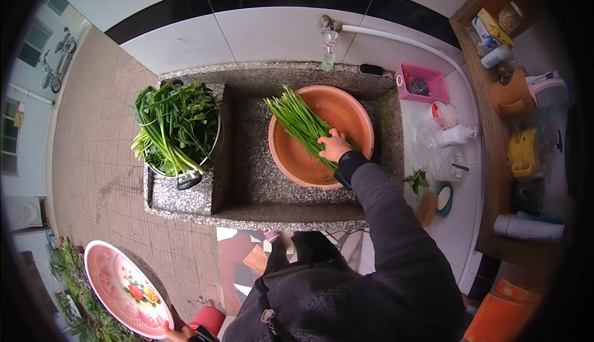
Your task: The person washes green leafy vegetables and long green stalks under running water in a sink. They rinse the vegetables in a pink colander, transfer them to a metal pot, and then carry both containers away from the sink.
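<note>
My right hand [336, 146] grips a bundle of long thin green stalks, probably garlic chives [297, 115], that lies slanting over an orange plastic basin [321, 182] in the stone sink. The basin seems to hold some water. Low at the left, my left hand [180, 332] holds a pink floral-patterned basin [125, 291] by its rim, tilted beside my body. On the sink's left ledge stands a metal pot [216, 145] heaped with spring onions [162, 128] and leafy greens [197, 110].
A faucet [327, 26] with a clear bottle piece on its spout is above the sink [287, 214]. At right are a pink plastic basket [423, 95] with a steel scourer, a white bottle [457, 135], a brush [427, 207] and a wooden shelf [482, 156]. A red bucket [207, 321] stands lower left.
</note>
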The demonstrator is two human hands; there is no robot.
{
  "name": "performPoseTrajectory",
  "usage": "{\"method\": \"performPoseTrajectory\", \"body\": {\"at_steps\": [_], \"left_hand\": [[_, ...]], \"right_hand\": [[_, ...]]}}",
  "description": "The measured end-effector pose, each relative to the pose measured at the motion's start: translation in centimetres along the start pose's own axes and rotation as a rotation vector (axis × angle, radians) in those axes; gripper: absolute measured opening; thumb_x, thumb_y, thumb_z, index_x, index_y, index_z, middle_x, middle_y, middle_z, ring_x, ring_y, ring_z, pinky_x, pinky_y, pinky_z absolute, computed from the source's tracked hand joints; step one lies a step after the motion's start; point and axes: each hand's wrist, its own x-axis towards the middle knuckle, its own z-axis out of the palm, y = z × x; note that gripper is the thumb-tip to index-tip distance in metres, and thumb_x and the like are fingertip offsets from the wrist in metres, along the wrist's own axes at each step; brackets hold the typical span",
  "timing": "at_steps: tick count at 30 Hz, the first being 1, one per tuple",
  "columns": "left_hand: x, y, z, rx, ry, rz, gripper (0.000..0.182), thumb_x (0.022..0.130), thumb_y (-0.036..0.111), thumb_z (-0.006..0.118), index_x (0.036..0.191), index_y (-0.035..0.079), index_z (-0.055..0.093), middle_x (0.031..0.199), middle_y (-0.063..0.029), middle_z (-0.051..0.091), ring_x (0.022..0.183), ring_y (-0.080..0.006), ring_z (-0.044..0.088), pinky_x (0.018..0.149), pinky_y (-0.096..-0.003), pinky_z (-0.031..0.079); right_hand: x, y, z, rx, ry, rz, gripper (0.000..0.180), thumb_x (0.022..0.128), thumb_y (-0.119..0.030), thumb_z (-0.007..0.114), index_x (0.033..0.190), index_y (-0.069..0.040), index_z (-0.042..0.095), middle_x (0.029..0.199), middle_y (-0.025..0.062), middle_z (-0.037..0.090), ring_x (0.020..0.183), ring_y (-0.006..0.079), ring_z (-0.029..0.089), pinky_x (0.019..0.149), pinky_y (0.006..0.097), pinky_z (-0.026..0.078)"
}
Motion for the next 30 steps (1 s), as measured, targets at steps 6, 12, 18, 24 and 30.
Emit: {"method": "performPoseTrajectory", "body": {"at_steps": [6,12,18,24,30], "left_hand": [[-5.3,0.3,2.8,-0.36,0.218,-0.708,0.022,0.09,0.016,0.055,0.101,-0.001,0.062,0.098,-0.015,0.064,0.09,-0.0261,0.061,0.082,-0.0376,0.051],[-9.6,-0.1,3.9,-0.362,0.254,-0.89,0.023,0.089,0.016,0.054,0.103,0.0,0.061,0.1,-0.0158,0.063,0.092,-0.0279,0.06,0.082,-0.0384,0.052],[-9.6,-0.6,5.0,-0.368,0.261,-0.961,0.025,0.088,0.017,0.053,0.106,0.0,0.059,0.102,-0.0167,0.061,0.093,-0.0297,0.058,0.083,-0.0392,0.052],[-8.1,-0.8,5.7,-0.361,0.258,-0.965,0.027,0.088,0.017,0.052,0.108,0.0,0.057,0.105,-0.0175,0.059,0.095,-0.0315,0.057,0.083,-0.0399,0.053],[-7.5,-0.9,6.0,-0.347,0.268,-0.985,0.029,0.087,0.017,0.052,0.111,0.0,0.056,0.107,-0.0183,0.057,0.096,-0.0333,0.056,0.083,-0.0407,0.053]], "right_hand": [[1.5,-0.7,2.2,-0.065,-0.032,-0.018,0.058,0.075,-0.029,0.072,0.129,-0.026,0.052,0.147,0.0182,0.022,0.132,0.0482,0.023,0.102,0.0543,0.038],[2.6,-0.1,0.5,0.034,-0.043,0.0,0.055,0.073,-0.019,0.066,0.126,-0.024,0.056,0.143,0.0187,0.031,0.125,0.0464,0.038,0.104,0.0477,0.038],[3.5,-0.4,-3.8,0.019,-0.006,-0.068,0.042,0.076,-0.018,0.07,0.117,-0.016,0.061,0.133,0.0214,0.047,0.109,0.0386,0.056,0.093,0.0431,0.046],[7.8,-1.1,-6.0,0.258,0.172,0.046,0.066,0.071,-0.033,0.078,0.122,-0.001,0.051,0.117,0.0228,0.059,0.111,0.0359,0.055,0.096,0.0411,0.043],[11.4,-3.0,-2.2,0.523,0.131,-0.101,0.103,0.057,-0.038,0.087,0.136,0.004,0.034,0.13,0.0248,0.05,0.123,0.0357,0.049,0.104,0.0389,0.038]]}}
